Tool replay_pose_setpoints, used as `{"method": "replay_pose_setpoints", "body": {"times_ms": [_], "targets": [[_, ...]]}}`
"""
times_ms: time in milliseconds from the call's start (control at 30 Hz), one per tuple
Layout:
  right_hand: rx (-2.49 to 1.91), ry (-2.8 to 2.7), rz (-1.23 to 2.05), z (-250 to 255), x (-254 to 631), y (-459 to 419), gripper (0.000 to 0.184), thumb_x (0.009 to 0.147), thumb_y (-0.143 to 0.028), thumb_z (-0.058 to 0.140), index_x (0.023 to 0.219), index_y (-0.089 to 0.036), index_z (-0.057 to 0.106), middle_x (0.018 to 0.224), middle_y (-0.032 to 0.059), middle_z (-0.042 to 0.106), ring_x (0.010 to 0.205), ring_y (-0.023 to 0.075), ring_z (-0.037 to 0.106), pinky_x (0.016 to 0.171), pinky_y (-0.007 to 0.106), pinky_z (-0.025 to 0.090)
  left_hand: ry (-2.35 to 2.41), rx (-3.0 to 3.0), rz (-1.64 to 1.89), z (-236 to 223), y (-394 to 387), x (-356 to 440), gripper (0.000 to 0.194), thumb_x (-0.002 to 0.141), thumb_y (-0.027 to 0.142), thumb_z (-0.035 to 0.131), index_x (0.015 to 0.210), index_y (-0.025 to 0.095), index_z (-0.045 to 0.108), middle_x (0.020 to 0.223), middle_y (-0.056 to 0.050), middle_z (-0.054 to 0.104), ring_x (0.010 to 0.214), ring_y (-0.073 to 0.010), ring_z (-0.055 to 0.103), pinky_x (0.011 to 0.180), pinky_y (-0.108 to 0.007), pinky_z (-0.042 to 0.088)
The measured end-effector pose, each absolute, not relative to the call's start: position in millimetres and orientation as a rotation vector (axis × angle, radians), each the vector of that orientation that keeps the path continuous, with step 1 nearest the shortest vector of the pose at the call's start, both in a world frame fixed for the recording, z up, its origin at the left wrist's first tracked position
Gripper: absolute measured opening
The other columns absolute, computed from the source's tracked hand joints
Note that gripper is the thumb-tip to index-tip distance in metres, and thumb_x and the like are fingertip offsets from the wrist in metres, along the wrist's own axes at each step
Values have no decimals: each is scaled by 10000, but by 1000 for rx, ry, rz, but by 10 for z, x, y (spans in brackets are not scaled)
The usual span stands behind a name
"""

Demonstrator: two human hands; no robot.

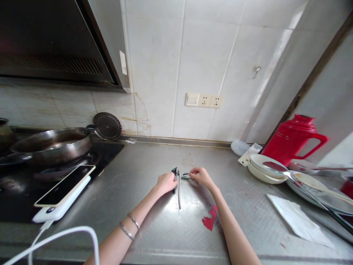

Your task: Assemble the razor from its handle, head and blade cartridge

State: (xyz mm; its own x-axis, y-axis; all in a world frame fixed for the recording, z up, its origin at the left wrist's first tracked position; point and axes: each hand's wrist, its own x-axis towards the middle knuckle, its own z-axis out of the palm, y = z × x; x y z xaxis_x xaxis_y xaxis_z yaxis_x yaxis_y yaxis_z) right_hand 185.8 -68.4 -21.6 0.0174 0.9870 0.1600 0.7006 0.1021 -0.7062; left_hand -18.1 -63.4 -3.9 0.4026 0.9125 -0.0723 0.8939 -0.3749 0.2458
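My left hand (167,183) is closed at the middle of the metal counter, its fingertips on a small dark object (174,189) that stands upright beside them. Its exact kind is too small to make out. My right hand (202,176) pinches a thin dark green piece (185,176) that points left towards the other hand. Between the two hands runs a slim grey strip (179,195), its lower end curving towards me. Whether the dark pieces touch this strip cannot be told. A torn red scrap (209,219) lies nearer me, by my right forearm.
A steel pan (55,145) sits on the black stove at left, with a phone on a white power bank (64,191) and its cable in front. Right stand a red thermos jug (291,140), stacked bowls (266,175), plates with utensils, and a white napkin (299,221).
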Motion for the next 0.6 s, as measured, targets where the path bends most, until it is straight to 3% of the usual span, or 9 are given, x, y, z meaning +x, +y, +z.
{"method": "replay_pose_setpoints", "body": {"times_ms": [300,600], "targets": [[-1557,-1798,497,-240,1854,-665,234,719,-345,567,712,-147,692,706,54,679,668,158,578,635,245,413,1577,2447,140,-84,-603,-181,295,809,363,440,793,171,662,834,-111,691,834,-238,646,677,-288,450],[-1571,-1864,446,-259,1858,-667,173,710,-299,588,707,-166,699,750,51,687,698,159,576,658,240,411,1595,2414,109,-37,-635,-171,303,816,371,434,805,172,662,874,-110,693,856,-228,641,695,-282,444]]}}
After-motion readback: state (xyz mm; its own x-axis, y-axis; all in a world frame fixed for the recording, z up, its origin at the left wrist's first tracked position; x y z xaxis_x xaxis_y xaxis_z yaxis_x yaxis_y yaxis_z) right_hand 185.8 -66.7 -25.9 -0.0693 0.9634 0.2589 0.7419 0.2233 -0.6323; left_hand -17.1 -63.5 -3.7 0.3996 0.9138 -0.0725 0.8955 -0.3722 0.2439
